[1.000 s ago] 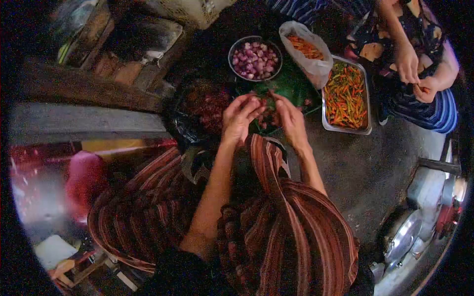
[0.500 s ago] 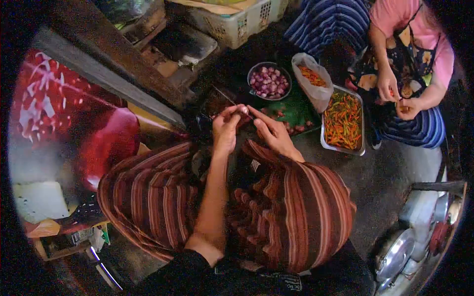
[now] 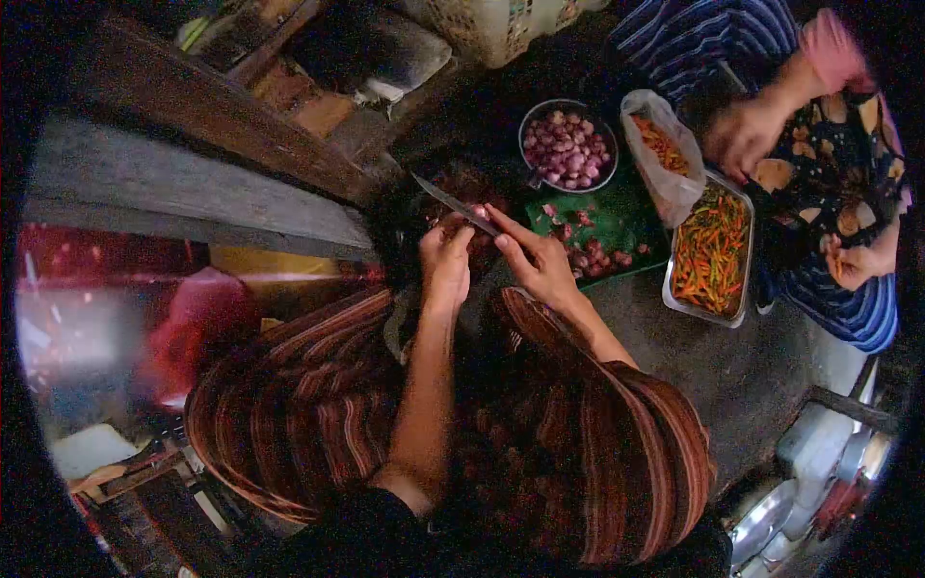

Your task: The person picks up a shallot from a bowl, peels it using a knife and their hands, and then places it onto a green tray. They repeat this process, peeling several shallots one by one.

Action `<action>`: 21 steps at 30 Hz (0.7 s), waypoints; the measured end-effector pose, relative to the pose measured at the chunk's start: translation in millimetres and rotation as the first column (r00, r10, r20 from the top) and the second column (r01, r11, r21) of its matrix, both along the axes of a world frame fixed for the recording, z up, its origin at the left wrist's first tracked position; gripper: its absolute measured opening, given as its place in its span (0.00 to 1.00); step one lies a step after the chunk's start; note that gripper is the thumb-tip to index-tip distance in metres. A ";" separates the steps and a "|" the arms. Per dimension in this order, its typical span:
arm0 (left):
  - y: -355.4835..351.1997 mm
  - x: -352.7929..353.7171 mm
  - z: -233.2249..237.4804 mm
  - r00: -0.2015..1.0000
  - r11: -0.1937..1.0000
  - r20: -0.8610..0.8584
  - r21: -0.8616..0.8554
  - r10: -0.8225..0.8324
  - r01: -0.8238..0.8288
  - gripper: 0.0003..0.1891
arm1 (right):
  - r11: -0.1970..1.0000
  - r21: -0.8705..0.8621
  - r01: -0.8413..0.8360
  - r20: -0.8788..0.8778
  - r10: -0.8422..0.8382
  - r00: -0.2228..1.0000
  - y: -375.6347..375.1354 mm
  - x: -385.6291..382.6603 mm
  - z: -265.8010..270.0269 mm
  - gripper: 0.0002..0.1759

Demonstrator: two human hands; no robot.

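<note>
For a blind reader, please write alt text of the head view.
The right hand holds a knife beside the left hand, which seems to hold a shallot. Beyond are shallots in a bowl, chillies in a pan, and another person.

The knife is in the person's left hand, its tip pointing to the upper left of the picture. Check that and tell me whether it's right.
Not quite: the knife is in the person's right hand, not the left hand, as the head view shows. Its tip does point to the upper left of the picture.
</note>
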State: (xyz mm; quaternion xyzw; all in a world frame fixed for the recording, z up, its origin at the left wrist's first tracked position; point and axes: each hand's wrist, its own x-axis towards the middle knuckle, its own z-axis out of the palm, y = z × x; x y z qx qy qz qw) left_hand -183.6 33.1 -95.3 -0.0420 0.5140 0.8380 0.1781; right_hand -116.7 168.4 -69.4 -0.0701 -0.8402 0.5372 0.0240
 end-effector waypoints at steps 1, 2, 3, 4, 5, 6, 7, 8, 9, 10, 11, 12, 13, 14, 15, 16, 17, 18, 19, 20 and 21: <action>0.3 0.1 -3.0 0.999 0.999 -0.026 0.008 0.034 -0.034 0.06 | 0.999 0.023 0.023 -0.057 -0.021 0.998 -2.2 -2.1 -6.9 0.22; 0.9 -0.1 -4.7 0.996 0.998 -0.053 0.016 0.067 -0.066 0.06 | 1.000 0.021 0.022 -0.049 -0.021 0.999 -4.9 -4.1 -12.2 0.22; 1.7 -0.6 -4.5 0.997 0.998 -0.047 0.014 0.067 -0.066 0.06 | 0.998 0.000 0.060 -0.130 -0.060 0.990 -8.2 -6.5 -17.0 0.22; 2.8 -0.8 -3.2 0.996 0.996 -0.037 -0.038 0.080 -0.082 0.06 | 0.995 -0.022 0.097 -0.209 -0.099 0.973 -10.3 -8.3 -21.0 0.22; 3.3 -0.7 -2.7 0.995 0.991 -0.027 -0.088 0.095 -0.097 0.07 | 0.995 -0.019 0.096 -0.204 -0.098 0.974 -10.8 -10.3 -24.2 0.22; 2.4 0.0 -4.6 0.995 0.992 -0.019 -0.086 0.096 -0.097 0.07 | 0.995 -0.014 0.094 -0.217 -0.095 0.972 -10.5 -12.2 -25.8 0.21; 1.0 0.3 -5.4 0.995 0.990 -0.023 -0.101 0.100 -0.102 0.07 | 0.996 -0.009 0.092 -0.232 -0.091 0.968 -10.5 -13.8 -25.9 0.21; 0.0 0.7 -5.4 0.994 0.988 -0.029 -0.115 0.104 -0.107 0.07 | 0.995 -0.036 0.090 -0.195 -0.095 0.976 -10.3 -14.0 -23.9 0.20; 0.7 1.1 -3.8 0.994 0.988 -0.028 -0.110 0.106 -0.108 0.07 | 0.996 -0.030 0.089 -0.196 -0.093 0.976 -9.9 -13.9 -22.0 0.20; 2.7 1.5 -1.7 0.992 0.984 -0.046 -0.134 0.114 -0.119 0.07 | 0.996 -0.026 0.084 -0.137 -0.087 0.987 -9.0 -13.7 -19.5 0.20; 4.6 2.6 0.8 0.991 0.979 -0.064 -0.159 0.119 -0.128 0.07 | 0.996 -0.022 0.083 -0.078 -0.085 0.993 -8.2 -13.5 -16.9 0.19; 6.4 4.3 3.3 0.991 0.980 -0.065 -0.154 0.114 -0.123 0.07 | 0.996 -0.017 0.088 -0.079 -0.090 0.993 -7.6 -13.7 -12.9 0.19; 7.7 6.5 5.9 0.991 0.978 -0.077 -0.167 0.110 -0.121 0.08 | 0.995 -0.048 0.092 -0.022 -0.093 0.995 -7.4 -13.5 -7.9 0.20; 8.3 7.9 8.5 0.990 0.976 -0.089 -0.180 0.106 -0.121 0.08 | 0.992 -0.080 0.097 0.034 -0.094 0.995 -6.8 -13.9 -4.3 0.20; 7.9 8.7 12.0 0.991 0.978 -0.092 -0.175 0.102 -0.116 0.08 | 0.992 -0.075 0.102 0.031 -0.099 0.995 -6.6 -15.3 -6.3 0.20; 7.3 9.6 15.5 0.993 0.971 -0.071 -0.215 0.092 -0.106 0.09 | 0.975 -0.192 0.112 0.015 -0.112 0.994 -6.8 -16.9 -12.7 0.19; 6.5 8.5 17.2 0.995 0.962 -0.051 -0.255 0.087 -0.097 0.09 | 0.945 -0.306 0.116 0.001 -0.122 0.993 -7.4 -19.3 -16.7 0.19; 4.3 4.4 11.5 0.995 0.963 -0.053 -0.251 0.090 -0.101 0.09 | 0.946 -0.303 0.113 -0.002 -0.119 0.993 -6.0 -20.9 -17.3 0.19; 0.6 -1.1 1.7 0.997 0.982 -0.053 -0.176 0.054 -0.062 0.10 | 0.895 -0.420 0.152 0.121 -0.110 0.987 -3.0 -21.2 -18.5 0.18; -2.3 -4.8 -7.1 0.998 0.994 -0.054 -0.102 0.021 -0.026 0.10 | 0.827 -0.524 0.201 0.244 -0.081 0.966 -1.3 -22.2 -20.5 0.18; -3.3 -6.5 -4.4 0.998 0.994 -0.050 -0.104 0.031 -0.036 0.10 | 0.828 -0.525 0.195 0.247 -0.070 0.966 -1.9 -24.1 -18.2 0.18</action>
